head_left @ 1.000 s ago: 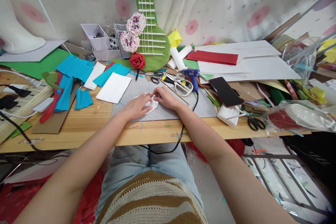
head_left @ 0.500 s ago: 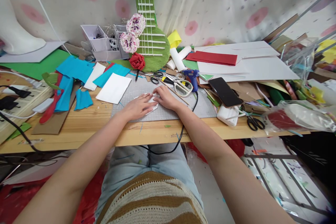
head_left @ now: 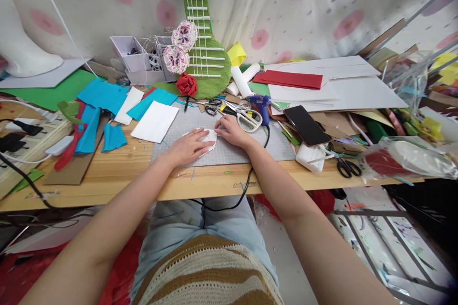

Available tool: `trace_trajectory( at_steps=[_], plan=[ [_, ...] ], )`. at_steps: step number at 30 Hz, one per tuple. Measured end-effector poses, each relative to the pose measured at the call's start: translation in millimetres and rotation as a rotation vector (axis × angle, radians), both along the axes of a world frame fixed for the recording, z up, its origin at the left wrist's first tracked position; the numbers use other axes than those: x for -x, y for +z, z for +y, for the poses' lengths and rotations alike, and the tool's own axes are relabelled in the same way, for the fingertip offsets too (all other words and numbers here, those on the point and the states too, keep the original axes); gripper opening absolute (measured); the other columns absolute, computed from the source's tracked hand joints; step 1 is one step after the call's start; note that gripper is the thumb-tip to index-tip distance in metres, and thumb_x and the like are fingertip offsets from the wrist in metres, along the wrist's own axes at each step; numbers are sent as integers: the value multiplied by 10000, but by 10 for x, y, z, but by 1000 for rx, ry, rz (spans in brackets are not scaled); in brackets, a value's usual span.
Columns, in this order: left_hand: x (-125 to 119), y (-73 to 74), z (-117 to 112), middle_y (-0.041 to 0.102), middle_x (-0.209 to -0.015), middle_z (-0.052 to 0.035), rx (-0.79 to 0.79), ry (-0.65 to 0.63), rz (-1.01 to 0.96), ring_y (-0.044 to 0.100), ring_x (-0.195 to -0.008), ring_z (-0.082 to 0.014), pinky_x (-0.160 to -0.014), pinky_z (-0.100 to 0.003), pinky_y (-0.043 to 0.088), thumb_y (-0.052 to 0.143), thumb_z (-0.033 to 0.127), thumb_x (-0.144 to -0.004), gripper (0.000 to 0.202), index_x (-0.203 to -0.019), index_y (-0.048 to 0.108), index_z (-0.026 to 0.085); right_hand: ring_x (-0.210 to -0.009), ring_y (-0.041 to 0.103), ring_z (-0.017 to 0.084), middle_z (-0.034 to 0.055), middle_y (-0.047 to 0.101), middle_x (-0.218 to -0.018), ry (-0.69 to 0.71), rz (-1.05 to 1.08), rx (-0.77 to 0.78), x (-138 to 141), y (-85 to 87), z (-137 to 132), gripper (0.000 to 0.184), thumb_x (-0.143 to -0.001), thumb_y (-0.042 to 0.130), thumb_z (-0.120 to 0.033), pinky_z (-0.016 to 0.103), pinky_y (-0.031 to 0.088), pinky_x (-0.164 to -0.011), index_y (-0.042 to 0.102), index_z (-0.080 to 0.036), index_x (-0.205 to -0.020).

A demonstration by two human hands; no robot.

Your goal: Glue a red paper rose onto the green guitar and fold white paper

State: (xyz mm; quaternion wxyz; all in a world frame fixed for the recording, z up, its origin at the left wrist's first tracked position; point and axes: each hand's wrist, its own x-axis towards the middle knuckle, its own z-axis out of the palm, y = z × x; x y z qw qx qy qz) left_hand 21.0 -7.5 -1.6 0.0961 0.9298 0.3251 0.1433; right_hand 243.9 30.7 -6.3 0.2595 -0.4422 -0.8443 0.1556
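Note:
A small folded piece of white paper (head_left: pixel 211 139) lies on the grey cutting mat (head_left: pixel 229 155). My left hand (head_left: pixel 190 146) rests flat over it with fingers stretched out, covering much of its left part. At the paper's right edge is my right hand (head_left: pixel 231 129), its fingers bent and lowered to the mat; whether they touch the paper I cannot tell. Just beyond that hand lie white-handled scissors (head_left: pixel 249 120) and a blue glue gun (head_left: pixel 263 106). A larger white sheet (head_left: pixel 155 121) lies to the left of the mat.
Behind the mat leans a green guitar-shaped piece (head_left: pixel 211 64) with paper flowers. Blue crepe paper (head_left: pixel 102 95) and a power strip (head_left: pixel 36 138) are at left. A phone (head_left: pixel 307 125) and black-handled scissors (head_left: pixel 348 168) lie at right. The glue gun's cord (head_left: pixel 246 183) hangs over the table edge.
My right hand has shifted slightly right, away from my left hand, uncovering more of the white paper. My left hand stays pressed on the paper.

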Motion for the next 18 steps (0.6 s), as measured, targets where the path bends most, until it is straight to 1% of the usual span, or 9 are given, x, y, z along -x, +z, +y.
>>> trace_trajectory(
  at_steps=[4, 10, 13, 18],
  plan=[
    [6, -17, 10, 466, -1416, -37, -24, -9, -29, 353, -1352, -223, -1116, -470, 301, 345, 408, -938, 402, -1215, 608, 286, -1032, 429, 222, 76, 497, -1008, 17, -42, 24, -29, 25, -4, 101, -837, 573, -263, 404, 333, -986, 616, -185, -887],
    [4, -21, 14, 465, -1415, -58, -36, -16, -24, 364, -1344, -228, -1113, -462, 304, 346, 403, -941, 406, -1212, 614, 265, -1018, 433, 220, 83, 509, -1014, 4, -99, 40, 54, 65, -11, 87, -838, 572, -238, 392, 360, -970, 616, -171, -869],
    [4, -23, 10, 461, -1418, -68, -44, -13, -19, 358, -1348, -233, -1115, -459, 302, 338, 408, -943, 416, -1211, 616, 253, -1012, 436, 219, 87, 518, -1006, 6, -108, 28, 71, 54, -1, 86, -841, 566, -229, 384, 371, -965, 614, -161, -860],
    [8, -38, 15, 477, -1405, -59, -54, -20, -29, 364, -1345, -227, -1106, -466, 317, 347, 401, -940, 402, -1204, 618, 263, -1023, 443, 227, 87, 522, -996, 25, -106, -17, 76, 15, 20, 101, -857, 542, -247, 410, 387, -946, 611, -173, -851]
  ],
)
